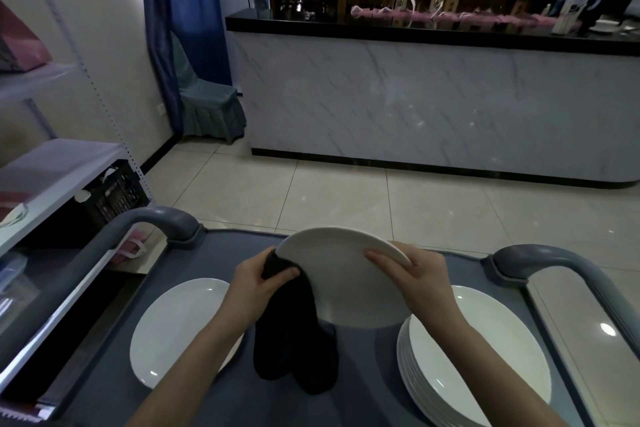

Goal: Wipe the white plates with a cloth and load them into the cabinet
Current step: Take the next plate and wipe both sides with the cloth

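Right hand point(420, 274) grips raised plate point(346, 281) by right rim, tilted above cart point(214, 253); left hand point(258, 282) pinches dark cloth point(298, 340) against left rim. Wiping under way. Single plate point(173, 329) near left, likely done; stack point(485, 367) near right apparently waits. Cabinet loading not begun.

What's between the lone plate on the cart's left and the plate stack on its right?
Head view: the dark cloth, gripped by the left hand and hanging down to the cart, with the held plate tilted above it.
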{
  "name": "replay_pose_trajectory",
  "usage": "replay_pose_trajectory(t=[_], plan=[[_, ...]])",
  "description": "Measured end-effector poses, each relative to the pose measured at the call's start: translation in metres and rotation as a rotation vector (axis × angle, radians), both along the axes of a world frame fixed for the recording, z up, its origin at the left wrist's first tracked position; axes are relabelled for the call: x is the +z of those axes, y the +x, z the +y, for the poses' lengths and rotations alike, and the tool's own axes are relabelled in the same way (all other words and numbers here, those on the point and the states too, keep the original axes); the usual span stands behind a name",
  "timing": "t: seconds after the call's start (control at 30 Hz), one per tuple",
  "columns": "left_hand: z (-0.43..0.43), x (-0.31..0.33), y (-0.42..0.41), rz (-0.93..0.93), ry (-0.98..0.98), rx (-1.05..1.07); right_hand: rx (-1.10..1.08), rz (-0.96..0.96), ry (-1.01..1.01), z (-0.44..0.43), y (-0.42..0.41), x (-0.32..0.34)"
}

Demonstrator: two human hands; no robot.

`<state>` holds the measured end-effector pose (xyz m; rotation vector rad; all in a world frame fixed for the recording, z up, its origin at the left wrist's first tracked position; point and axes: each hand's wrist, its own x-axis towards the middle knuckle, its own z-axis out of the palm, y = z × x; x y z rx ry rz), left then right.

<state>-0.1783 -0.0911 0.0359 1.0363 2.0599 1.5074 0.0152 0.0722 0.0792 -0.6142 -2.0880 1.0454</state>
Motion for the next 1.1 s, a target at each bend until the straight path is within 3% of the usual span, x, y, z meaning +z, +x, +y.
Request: replay_pose_trajectory(t=[0.23,0.33,0.47,0.57,0.63,0.7,0.87,0.93,1.1], plan=[[0.007,0.027,0.007,0.235,0.017,-0.159,0.152,-0.106,0.234,-0.001,-0.004,0.000],[0.013,0.034,0.013,0.232,0.038,-0.192,0.153,-0.080,0.232,-0.005,-0.003,-0.003],[0.010,0.028,0.013,0.141,0.103,-0.111,0.067,0.035,-0.023,-0.002,0.004,-0.008],[0.007,0.017,0.015,-0.108,0.128,-0.022,-0.051,0.108,-0.246,-0.006,0.007,-0.016],[0.006,0.010,0.016,-0.114,0.129,-0.014,-0.048,0.069,-0.305,-0.005,0.009,-0.022],[0.004,0.006,0.017,-0.011,0.127,-0.035,-0.003,-0.060,-0.229,0.003,0.013,-0.018],[0.010,0.008,0.029,0.277,0.056,-0.180,0.293,-0.407,0.194,0.008,0.005,0.004],[0.014,0.008,0.036,0.350,0.039,-0.235,0.293,-0.505,0.372,-0.001,-0.004,-0.003],[0.007,0.000,0.034,0.258,0.034,-0.207,0.281,-0.327,0.387,-0.009,0.001,-0.016]])
